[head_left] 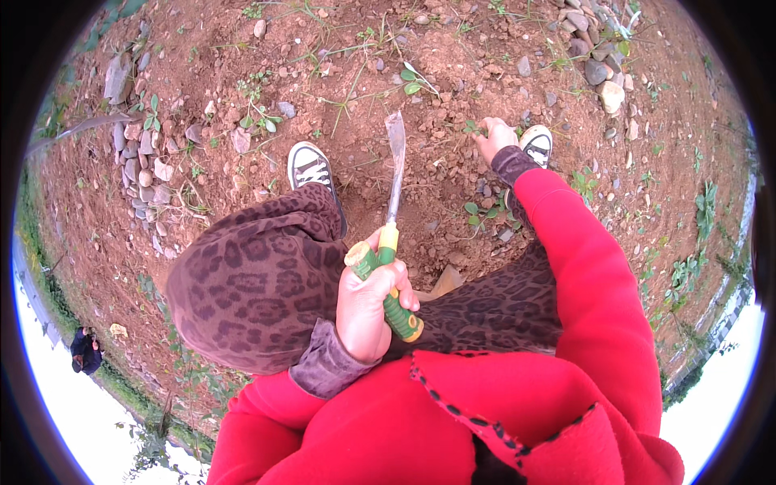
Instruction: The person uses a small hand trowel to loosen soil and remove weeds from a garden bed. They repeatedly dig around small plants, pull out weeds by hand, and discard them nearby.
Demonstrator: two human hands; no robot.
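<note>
My left hand [367, 309] grips a hand weeder by its green and yellow branched handle [401, 318]. The weeder's narrow, soil-marked metal blade [397, 142] points away from me, over loose reddish soil between my shoes. Out to the right, my right hand [498, 139] is low at the ground beside my right shoe [537, 145], fingers closed around a small green weed [471, 127]; its roots are hidden. Closer to me on that side grows a broad-leaved weed [482, 212]. Another leafy sprig [415, 82] lies on the soil past the blade tip.
Stone heaps lie at left [142, 176] and upper right [597, 70]. A long blade-like strip [82, 128] crosses the far left. Several weeds [260, 118] dot the soil beyond my left shoe [309, 167]. A person in dark clothing [86, 350] is at the far left edge.
</note>
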